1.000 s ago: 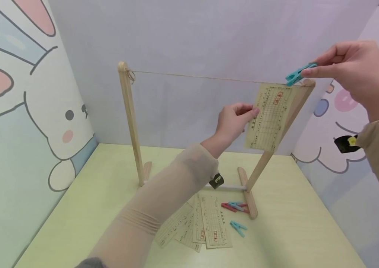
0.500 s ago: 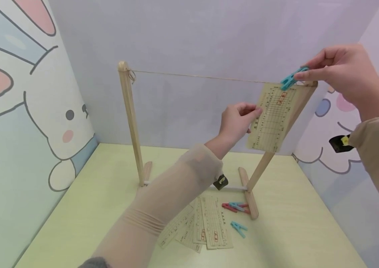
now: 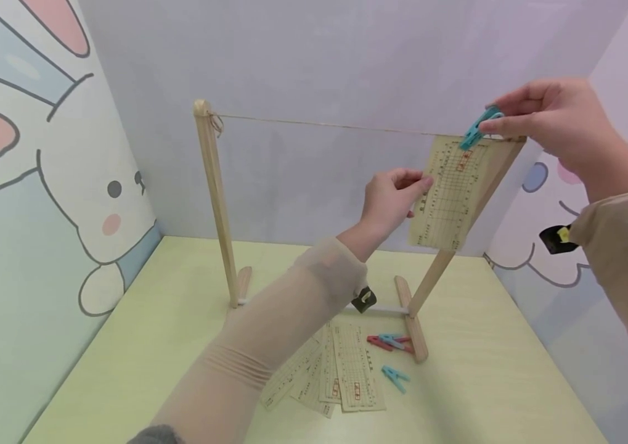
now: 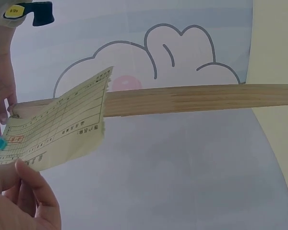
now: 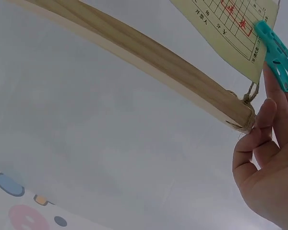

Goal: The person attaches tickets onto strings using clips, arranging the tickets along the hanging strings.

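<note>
A pale yellow printed paper slip (image 3: 447, 197) hangs at the string (image 3: 325, 125), near the right post of a wooden stand. Thumb and fingers of my left hand (image 3: 388, 200) pinch the slip's left edge. My right hand (image 3: 554, 123) holds a teal clothespin (image 3: 477, 131) by its handle end, with its tips over the slip's top edge at the string. From the right wrist camera, the clothespin (image 5: 273, 48) overlaps the slip's edge beside a red stamped mark. The left wrist view shows the slip (image 4: 62, 120) tilted, its lower end bending free.
Several similar slips (image 3: 355, 370) lie fanned on the yellow table (image 3: 491, 370). Red and blue clothespins (image 3: 391, 342) lie by the stand's right foot (image 3: 412, 320), with a single blue clothespin (image 3: 395, 377) nearer. The left post (image 3: 216, 203) carries the string's other end.
My right hand has moved left and slightly down, bringing the clothespin from above the string onto the slip's top edge, and the clothespin has tilted steeper. My left hand shifted slightly right.
</note>
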### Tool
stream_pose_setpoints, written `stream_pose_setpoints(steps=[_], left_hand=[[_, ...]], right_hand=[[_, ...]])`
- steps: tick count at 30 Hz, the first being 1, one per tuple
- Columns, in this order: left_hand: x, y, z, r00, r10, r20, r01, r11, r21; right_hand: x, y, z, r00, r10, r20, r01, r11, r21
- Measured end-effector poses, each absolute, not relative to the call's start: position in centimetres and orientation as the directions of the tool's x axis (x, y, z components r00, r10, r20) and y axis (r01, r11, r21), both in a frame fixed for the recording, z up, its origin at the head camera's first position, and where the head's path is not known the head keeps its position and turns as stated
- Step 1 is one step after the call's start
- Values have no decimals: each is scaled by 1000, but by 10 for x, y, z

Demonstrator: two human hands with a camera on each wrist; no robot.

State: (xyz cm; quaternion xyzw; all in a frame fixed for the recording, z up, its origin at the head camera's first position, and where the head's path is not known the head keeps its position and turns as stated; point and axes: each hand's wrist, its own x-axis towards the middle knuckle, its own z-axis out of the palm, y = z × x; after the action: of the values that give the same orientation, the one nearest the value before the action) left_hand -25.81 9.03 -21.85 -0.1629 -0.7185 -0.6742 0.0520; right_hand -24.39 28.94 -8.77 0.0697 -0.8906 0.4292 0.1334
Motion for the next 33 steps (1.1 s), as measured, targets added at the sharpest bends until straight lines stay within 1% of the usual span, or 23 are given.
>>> stream_pose_setpoints(steps=[7, 20, 33], left_hand=[[-260, 88, -218, -941, 173, 291, 301, 32, 953], [-260, 85, -221, -944, 195, 264, 276, 36, 960], [-261, 85, -222, -949, 203, 242, 254, 31, 967]], right_hand=[[-245, 289, -90, -958, -28, 285, -238, 633, -737], [-247, 293, -91, -972, -32, 234, -192, 687, -701], [-245, 294, -93, -973, -33, 227, -185, 698, -692]])
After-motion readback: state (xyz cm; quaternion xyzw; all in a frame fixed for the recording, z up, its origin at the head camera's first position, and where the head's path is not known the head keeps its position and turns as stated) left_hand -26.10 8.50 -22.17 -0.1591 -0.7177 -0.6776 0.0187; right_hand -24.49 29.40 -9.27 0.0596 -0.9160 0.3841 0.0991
